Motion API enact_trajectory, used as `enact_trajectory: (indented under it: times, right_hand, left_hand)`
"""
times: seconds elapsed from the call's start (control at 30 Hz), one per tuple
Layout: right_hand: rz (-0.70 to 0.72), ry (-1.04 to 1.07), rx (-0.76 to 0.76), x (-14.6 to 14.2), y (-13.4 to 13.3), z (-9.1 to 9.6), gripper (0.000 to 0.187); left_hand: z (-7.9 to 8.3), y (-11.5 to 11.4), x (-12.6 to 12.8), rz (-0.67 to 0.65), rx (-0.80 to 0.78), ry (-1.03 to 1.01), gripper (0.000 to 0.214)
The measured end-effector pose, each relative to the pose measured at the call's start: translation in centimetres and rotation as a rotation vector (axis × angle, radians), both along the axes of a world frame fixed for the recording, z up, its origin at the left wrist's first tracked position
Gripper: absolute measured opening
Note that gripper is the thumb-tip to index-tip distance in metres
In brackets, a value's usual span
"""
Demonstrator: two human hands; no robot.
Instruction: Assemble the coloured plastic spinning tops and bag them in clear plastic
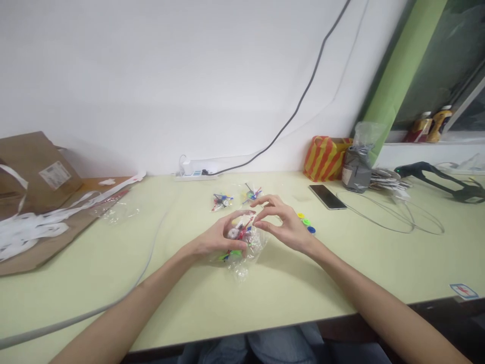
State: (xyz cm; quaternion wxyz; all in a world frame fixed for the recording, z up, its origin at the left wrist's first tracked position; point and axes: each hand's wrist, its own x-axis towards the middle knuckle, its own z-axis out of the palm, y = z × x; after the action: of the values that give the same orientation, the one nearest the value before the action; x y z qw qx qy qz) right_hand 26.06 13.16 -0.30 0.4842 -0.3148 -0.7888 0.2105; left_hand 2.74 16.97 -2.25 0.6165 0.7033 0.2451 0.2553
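Clear plastic bag is gripped by the left fingers, the right fingers parted beside it.

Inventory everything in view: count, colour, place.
Packet: 1, clear, centre
Bundles: 2, multicoloured, behind packet
Discs: 3, yellow, green, blue, centre right
Phone: 1, black, right
Striped bag: 1, red-yellow, right rear
Sack: 1, grey, beside striped bag
Bottles: 2, red, yellow, ledge
Power strip: 1, white, by wall
Cables: several, black, white, wall and table
Package: 1, brown, left
Strips: several, white, left
Frame: 1, black, far right
Sticker: 1, blue-white, front right
Table: 1, pale green, centre
Left hand: 1, holding packet
Right hand: 1, near packet
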Motion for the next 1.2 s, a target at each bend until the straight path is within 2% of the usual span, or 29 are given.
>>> enact_trajectory:
  times: [0.17, 0.23, 0.3, 0.4, 0.47, 0.57, 0.67, 0.83, 0.93, 1.0, 1.07, 1.2]
  right_hand:
    - [-0.192, 0.205, 0.095, -0.2, 0.5, -0.6, 0.017]
    - [-0.3, 0.3, 0.066, 0.1, 1.1, -1.1, 0.02]
    - [-0.376, 0.316, 0.007, 0.4, 1.9, -1.9, 0.021]
    - [-0.306, 0.056, -0.049, 0.5, 2.7, -3.6, 0.019]
    - [-0.198, -0.197, -0.048, 0.0, 2.8, -4.8, 0.035]
    - [-0.087, -0.479, -0.039, -1.1, 2.8, -5.9, 0.055]
    - [-0.051, -0.581, -0.019, -1.8, 2.7, -6.1, 0.05]
    - [-0.01, -0.568, 0.005, -2.1, 2.8, -5.7, 0.039]
    - [-0.025, -0.511, -0.003, -1.9, 3.1, -5.6, 0.037]
    - [-0.076, -0.416, 0.006, -1.3, 3.6, -5.4, 0.03]
    - [-0.168, -0.256, 0.028, -0.3, 4.1, -5.0, 0.022]
    - [-0.363, 0.059, 0.054, 2.1, 4.8, -3.6, 0.019]
  left_hand:
    - [0.2, -0.8, 0.4, -0.108, -0.106, 0.045, 0.091]
    - [0.3, -0.9, 0.5, -0.048, -0.086, 0.05, 0.091]
    - [0.3, -0.5, 0.5, 0.1, -0.009, -0.001, 0.082]
    - [-0.2, 0.8, -0.1, 0.328, 0.115, -0.082, 0.056]
    - [-0.7, 1.7, -0.6, 0.443, 0.158, -0.139, 0.049]
    - [-1.1, 2.6, -1.1, 0.546, 0.158, -0.215, 0.047]
    - [-1.1, 2.6, -1.0, 0.582, 0.147, -0.187, 0.042]
    - [-0.8, 2.0, -0.6, 0.6, 0.141, -0.131, 0.041]
    - [-0.6, 1.8, -0.6, 0.561, 0.163, -0.12, 0.041]
    - [-0.3, 1.7, -0.5, 0.505, 0.156, -0.135, 0.048]
    - [-0.1, 1.5, -0.4, 0.427, 0.114, -0.146, 0.065]
    - [0.2, 0.9, -0.3, 0.265, -0.004, -0.109, 0.088]
